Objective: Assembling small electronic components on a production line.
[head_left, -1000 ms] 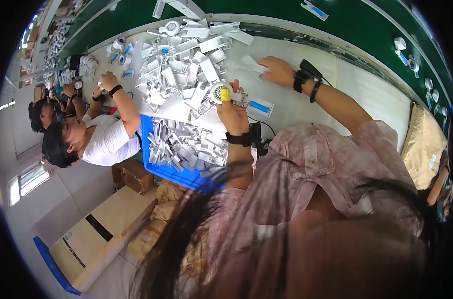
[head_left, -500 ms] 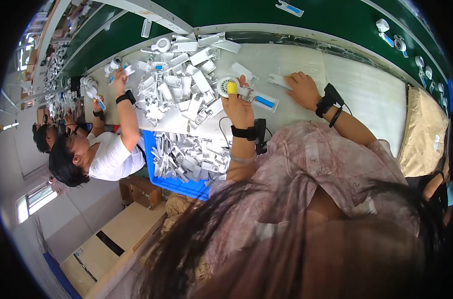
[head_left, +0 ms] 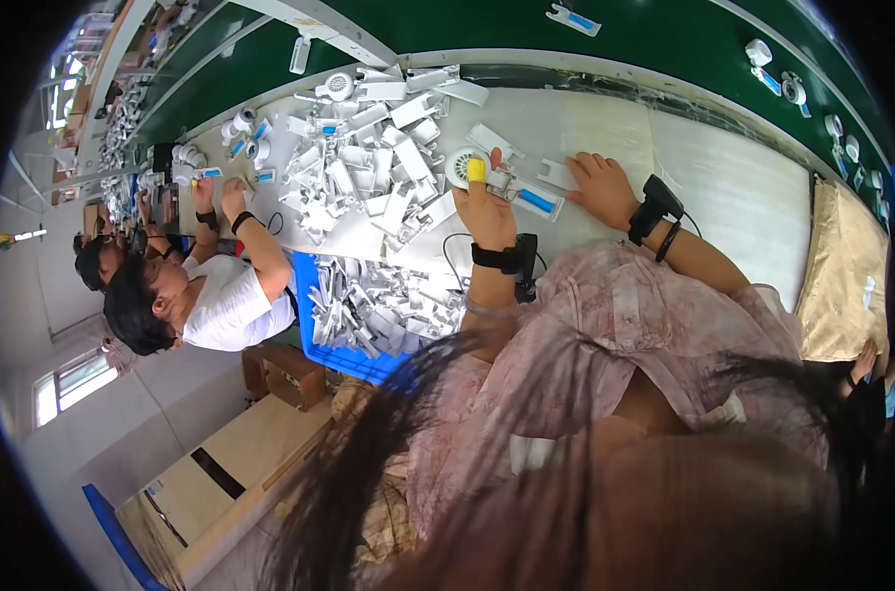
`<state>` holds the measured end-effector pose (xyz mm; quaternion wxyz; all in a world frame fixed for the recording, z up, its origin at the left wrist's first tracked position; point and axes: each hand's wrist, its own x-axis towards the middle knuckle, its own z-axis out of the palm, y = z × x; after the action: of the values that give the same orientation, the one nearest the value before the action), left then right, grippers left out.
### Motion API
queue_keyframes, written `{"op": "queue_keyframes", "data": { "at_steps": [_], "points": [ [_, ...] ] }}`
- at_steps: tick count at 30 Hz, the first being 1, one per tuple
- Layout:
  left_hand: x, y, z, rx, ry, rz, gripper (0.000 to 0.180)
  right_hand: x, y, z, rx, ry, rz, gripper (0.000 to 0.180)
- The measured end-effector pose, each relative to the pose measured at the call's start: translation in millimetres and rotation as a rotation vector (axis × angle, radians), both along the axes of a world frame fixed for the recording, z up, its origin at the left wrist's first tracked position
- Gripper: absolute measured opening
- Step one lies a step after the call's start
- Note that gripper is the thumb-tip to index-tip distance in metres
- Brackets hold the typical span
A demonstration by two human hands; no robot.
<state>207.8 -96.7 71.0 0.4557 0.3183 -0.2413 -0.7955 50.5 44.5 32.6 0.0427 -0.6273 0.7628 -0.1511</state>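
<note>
My left hand, a yellow wrap on one finger, is closed round a small white handheld fan. The fan's round grilled head points away to the left, and its opened handle shows a blue battery cell toward the right. Between the fingers of my right hand is the end of a white plastic handle cover. This cover lies just beyond the fan's handle, close to it; whether they touch I cannot tell. Another white cover rests on the table behind the fan.
A heap of white plastic parts covers the table to my left. Below it stands a blue bin of similar parts. A co-worker in a white shirt works at far left. Fans lie on the green surface beyond; a tan sack is right.
My right hand has brought the white cover nearer to the fan's handle. At far left, the co-worker has lowered a raised hand, and more fan parts show on the table there. The view has shifted slightly.
</note>
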Motion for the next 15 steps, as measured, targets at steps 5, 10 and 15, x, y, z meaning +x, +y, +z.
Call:
{"op": "queue_keyframes", "data": {
  "at_steps": [5, 10, 15],
  "points": [
    [-4, 3, 7, -0.008, 0.004, 0.000, 0.032, -1, 3, -2, 0.108, -0.057, 0.034, 0.057],
    [-6, 3, 7, -0.030, 0.018, -0.040, 0.033, -13, -7, -6, 0.081, -0.269, -0.092, 0.051],
    [-6, 5, 4, -0.052, -0.010, 0.006, 0.033, 0, -10, 62, -0.078, -0.928, -0.300, 0.041]
  ]
}}
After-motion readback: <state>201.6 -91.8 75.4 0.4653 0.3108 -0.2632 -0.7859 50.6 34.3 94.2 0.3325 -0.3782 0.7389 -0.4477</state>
